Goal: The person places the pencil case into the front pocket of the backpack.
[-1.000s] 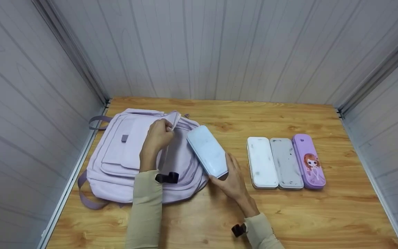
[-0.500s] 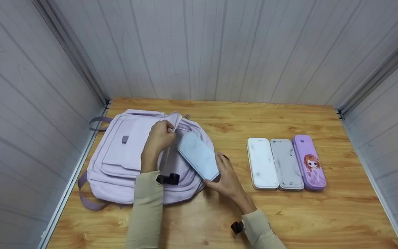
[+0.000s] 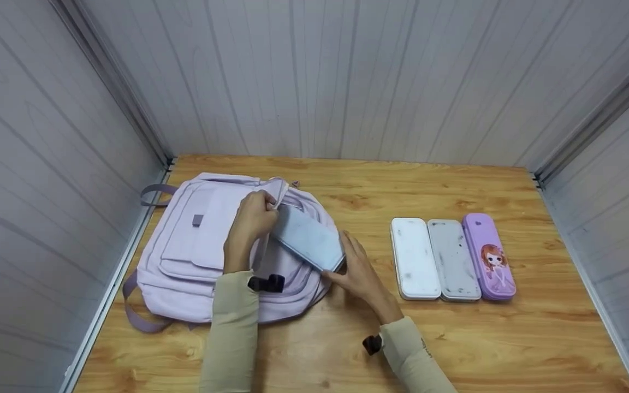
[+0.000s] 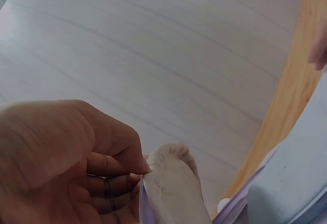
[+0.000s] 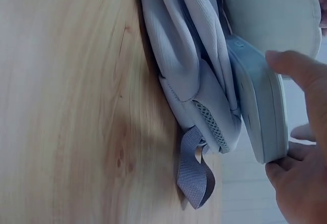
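Note:
A lilac backpack (image 3: 194, 240) lies on the table with its top pocket unzipped. My left hand (image 3: 251, 221) pinches the zippered edge of its flap (image 4: 176, 183) between thumb and fingers and holds it raised. A light blue pencil case (image 3: 312, 238) slants into the opening, its far end hidden under the flap. My right hand (image 3: 359, 273) grips the near end of this case, thumb on one side and fingers on the other, as the right wrist view shows too. A grey strap loop (image 5: 195, 170) hangs from the bag there.
To the right, a white case (image 3: 415, 258), a grey case (image 3: 454, 259) and a purple case (image 3: 489, 256) with a cartoon girl lie side by side on the wooden table (image 3: 544, 327). Panel walls (image 3: 347, 82) enclose the table on the back and sides.
The light blue pencil case has moved left into the backpack's opening, carried by my right hand, and its far end has gone under the flap. My left hand stays nearly still on the flap.

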{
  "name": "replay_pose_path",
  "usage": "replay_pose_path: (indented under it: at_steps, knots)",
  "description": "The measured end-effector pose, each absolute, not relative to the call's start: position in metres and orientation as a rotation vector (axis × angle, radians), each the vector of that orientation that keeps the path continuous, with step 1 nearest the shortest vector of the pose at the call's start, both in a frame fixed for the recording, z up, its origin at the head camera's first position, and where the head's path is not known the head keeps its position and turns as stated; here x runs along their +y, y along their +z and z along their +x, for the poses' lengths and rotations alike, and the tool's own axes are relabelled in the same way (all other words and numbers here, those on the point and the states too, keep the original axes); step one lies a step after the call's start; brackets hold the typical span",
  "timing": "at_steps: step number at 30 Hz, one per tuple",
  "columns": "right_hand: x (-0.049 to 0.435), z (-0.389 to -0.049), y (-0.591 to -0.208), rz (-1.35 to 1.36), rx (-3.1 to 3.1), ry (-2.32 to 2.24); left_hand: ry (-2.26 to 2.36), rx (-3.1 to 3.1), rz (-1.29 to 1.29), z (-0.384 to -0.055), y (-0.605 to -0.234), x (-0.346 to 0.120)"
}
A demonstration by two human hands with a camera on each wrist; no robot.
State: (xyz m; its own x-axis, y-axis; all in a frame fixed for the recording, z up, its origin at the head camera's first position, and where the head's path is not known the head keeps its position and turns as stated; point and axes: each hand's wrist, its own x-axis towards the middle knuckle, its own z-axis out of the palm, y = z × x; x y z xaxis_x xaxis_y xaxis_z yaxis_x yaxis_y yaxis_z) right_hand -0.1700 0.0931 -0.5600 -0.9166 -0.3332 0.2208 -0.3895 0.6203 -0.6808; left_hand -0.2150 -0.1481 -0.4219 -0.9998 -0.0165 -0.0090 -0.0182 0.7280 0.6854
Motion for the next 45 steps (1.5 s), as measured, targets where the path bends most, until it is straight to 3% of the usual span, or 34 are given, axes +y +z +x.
replay_pose_path:
  at_steps: [17,45]
  knots:
    - [0.093,-0.166,-0.571,0.427,-2.696,1.454,1.162,2.905,-0.027,-0.215,-0.423,-0.149]
    - [0.074,-0.191,-0.571,0.418,-2.696,1.364,1.151,2.899,0.008,-0.214,-0.427,-0.144]
